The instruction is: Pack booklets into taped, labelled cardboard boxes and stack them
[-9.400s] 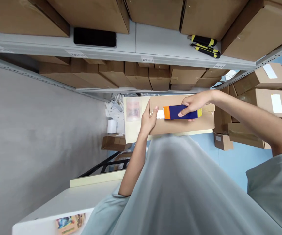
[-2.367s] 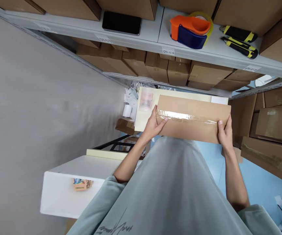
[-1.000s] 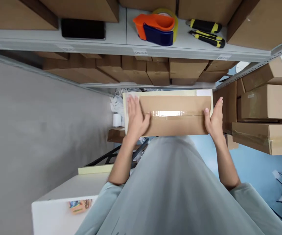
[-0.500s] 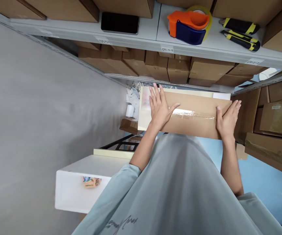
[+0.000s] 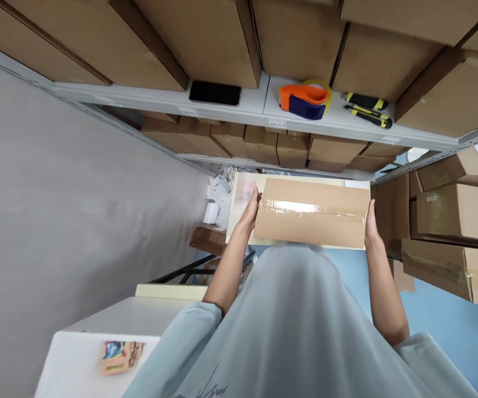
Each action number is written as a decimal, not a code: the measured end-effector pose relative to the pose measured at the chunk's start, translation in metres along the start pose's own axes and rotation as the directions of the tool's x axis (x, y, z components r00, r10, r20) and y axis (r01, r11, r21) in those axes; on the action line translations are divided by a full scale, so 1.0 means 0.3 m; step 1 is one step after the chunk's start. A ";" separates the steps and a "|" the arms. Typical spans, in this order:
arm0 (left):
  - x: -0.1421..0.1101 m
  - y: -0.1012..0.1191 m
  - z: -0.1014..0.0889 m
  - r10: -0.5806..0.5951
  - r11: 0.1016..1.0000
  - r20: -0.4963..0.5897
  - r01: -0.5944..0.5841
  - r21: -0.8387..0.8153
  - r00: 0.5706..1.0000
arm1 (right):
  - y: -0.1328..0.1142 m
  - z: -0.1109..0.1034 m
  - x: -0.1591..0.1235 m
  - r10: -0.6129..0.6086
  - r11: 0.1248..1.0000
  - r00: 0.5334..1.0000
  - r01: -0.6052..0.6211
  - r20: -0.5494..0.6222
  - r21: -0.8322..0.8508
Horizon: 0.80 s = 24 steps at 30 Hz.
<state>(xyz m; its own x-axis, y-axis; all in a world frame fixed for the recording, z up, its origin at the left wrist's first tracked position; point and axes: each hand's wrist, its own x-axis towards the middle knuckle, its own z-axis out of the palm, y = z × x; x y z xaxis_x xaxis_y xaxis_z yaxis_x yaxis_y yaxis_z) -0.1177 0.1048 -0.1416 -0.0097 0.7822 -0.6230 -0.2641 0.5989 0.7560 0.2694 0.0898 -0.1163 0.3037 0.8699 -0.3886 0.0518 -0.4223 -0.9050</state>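
Our left hand (image 5: 249,214) and right hand (image 5: 371,225), part open, hold the box (image 5: 309,228) by its ends for balance. It seems to rest near the right edge of the bench (image 5: 235,210).

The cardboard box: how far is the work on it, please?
Looks done: clear tape runs along the top seam of the cardboard box; the tape dispenser is on the shelf. In hand: left hand and right hand hold its ends. Remaining: no open seam shows on top; the underside is hidden.

Left hand (image 5: 250,210), right hand (image 5: 371,225), well apart
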 end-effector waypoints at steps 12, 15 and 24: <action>-0.121 0.072 -0.053 0.060 0.987 0.139 -0.038 -0.155 0.988 | -0.057 -0.051 -0.110 0.062 0.950 0.989 -0.099 0.134 0.295; -0.151 0.071 -0.046 0.139 0.980 0.113 -0.120 -0.158 0.984 | -0.051 -0.071 -0.111 0.047 0.945 0.992 -0.083 0.118 0.316; -0.121 -0.086 -0.032 0.122 0.992 0.020 -0.123 0.023 0.992 | 0.100 -0.104 -0.073 0.133 0.968 0.962 -0.177 0.237 0.176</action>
<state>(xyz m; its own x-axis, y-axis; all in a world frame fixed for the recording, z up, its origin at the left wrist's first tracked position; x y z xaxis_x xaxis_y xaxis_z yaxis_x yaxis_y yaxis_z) -0.1199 0.0593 -0.1405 -0.0223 0.8530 -0.5215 -0.2387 0.5020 0.8313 0.2938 0.0503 -0.1295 0.0736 0.8413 -0.5356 -0.1713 -0.5184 -0.8378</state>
